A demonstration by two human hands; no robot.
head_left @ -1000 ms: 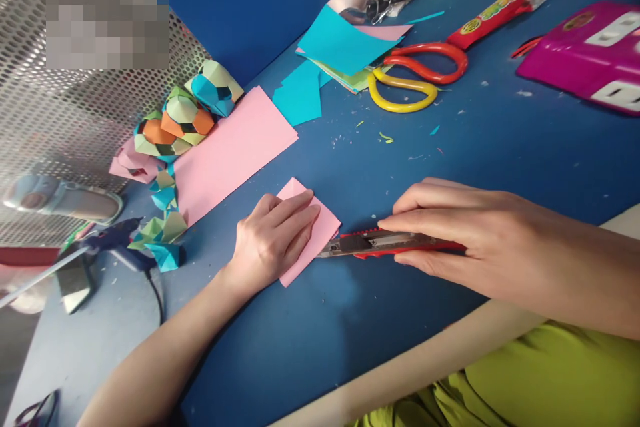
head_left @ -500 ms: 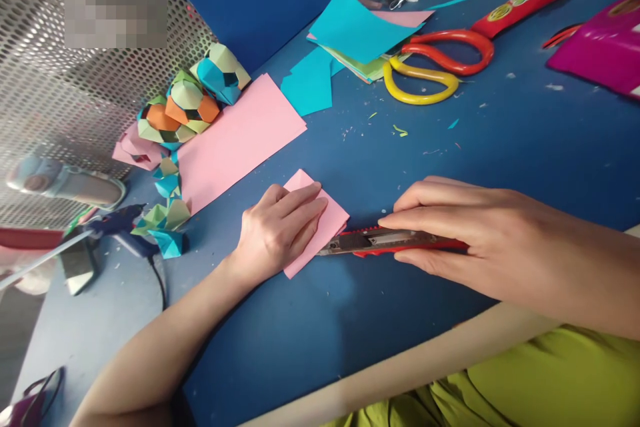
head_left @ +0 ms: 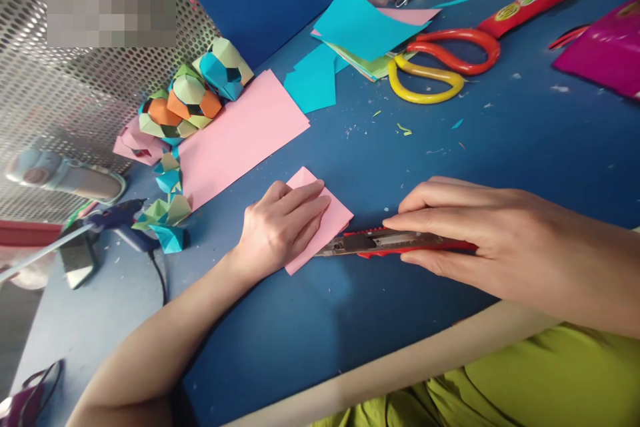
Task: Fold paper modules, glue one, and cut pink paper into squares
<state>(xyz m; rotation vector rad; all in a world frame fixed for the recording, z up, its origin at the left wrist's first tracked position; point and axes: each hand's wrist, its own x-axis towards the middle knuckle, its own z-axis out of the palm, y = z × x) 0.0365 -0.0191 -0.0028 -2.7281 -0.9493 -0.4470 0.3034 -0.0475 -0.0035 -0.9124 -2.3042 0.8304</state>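
A small folded piece of pink paper lies aslant on the blue table. My left hand rests flat over its left part, fingers stretched out and pressing it down. From the right, my right hand grips a red utility knife between thumb and fingers. The knife's blade points left and meets the paper at its lower right edge. Whether the tip sits inside the fold or beneath the paper, I cannot tell.
Beyond my left hand lie a large pink sheet and folded-paper balls. A blue glue gun is at the left. Red-and-yellow scissors and blue paper pieces are at the back, a magenta packet at far right.
The whole view has shifted slightly, so things appear a little further right. Both hands, the pink paper and the knife keep nearly the same places relative to each other.
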